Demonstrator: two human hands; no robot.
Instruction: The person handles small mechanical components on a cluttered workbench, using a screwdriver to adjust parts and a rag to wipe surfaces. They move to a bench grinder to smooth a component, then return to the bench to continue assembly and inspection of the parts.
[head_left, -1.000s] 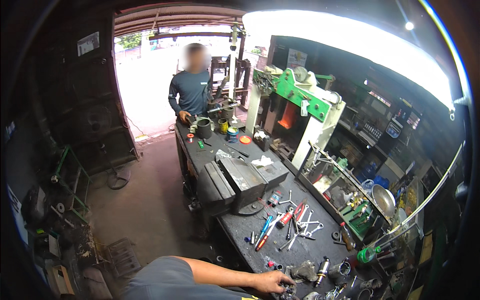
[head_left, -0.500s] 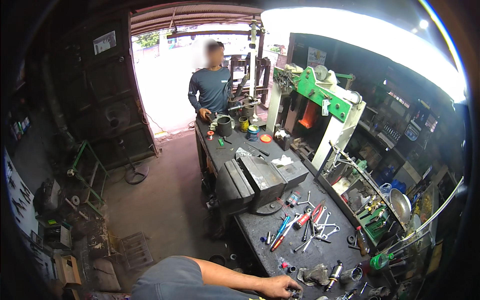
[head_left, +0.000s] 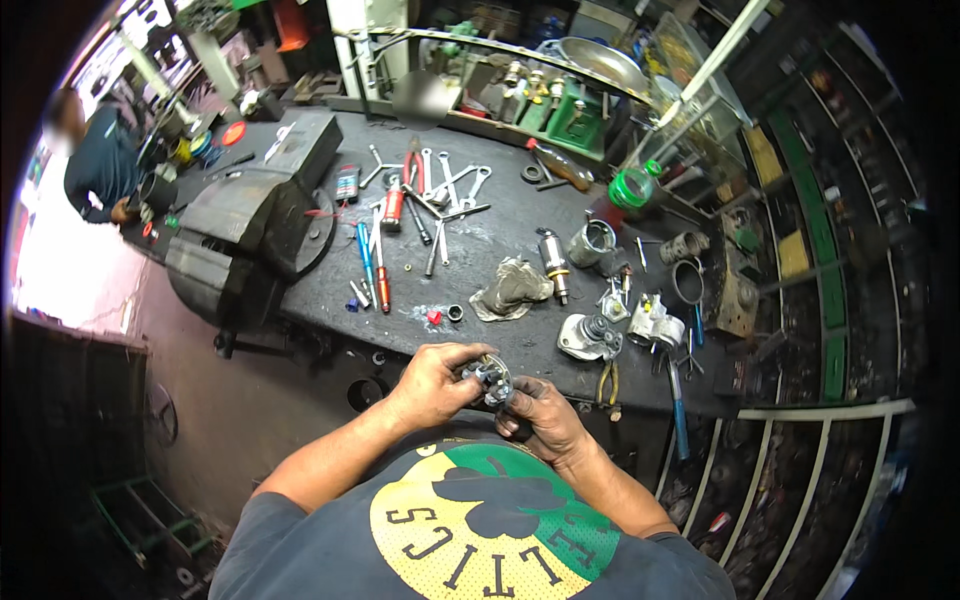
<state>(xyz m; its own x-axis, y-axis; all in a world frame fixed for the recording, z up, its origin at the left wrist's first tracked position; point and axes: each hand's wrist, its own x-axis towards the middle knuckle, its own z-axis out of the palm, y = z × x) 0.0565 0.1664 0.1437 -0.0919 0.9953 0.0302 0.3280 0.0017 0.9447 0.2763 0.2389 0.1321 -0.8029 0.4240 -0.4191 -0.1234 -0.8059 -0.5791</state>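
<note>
Close in front of my chest, at the bench's near edge, both hands hold a small round metal motor part (head_left: 491, 379) with dark inner pieces and a thin curved rim. My left hand (head_left: 436, 384) pinches it from the left, thumb and fingers closed on its side. From the right, the fingers of my right hand (head_left: 546, 418) grip its lower edge. Beyond them on the bench lie a crumpled grey rag (head_left: 511, 290) and a cylindrical metal armature (head_left: 552, 262). A cast metal housing (head_left: 590, 338) rests to the right, with yellow-handled pliers (head_left: 607, 382) beside it.
A big bench vise (head_left: 235, 225) occupies the left. Wrenches (head_left: 455, 180) and screwdrivers (head_left: 383, 270) lie mid-bench, with an open metal cylinder (head_left: 594, 238) and a green-topped bottle (head_left: 632, 187) farther right. A blue-handled hammer (head_left: 678, 410) overhangs the front edge. Another person (head_left: 100, 165) stands far left.
My view has swung right and down toward the bench's near end. Both hands are now together on the metal part; earlier only one arm showed, reaching to the bench. The other person now bends forward.
</note>
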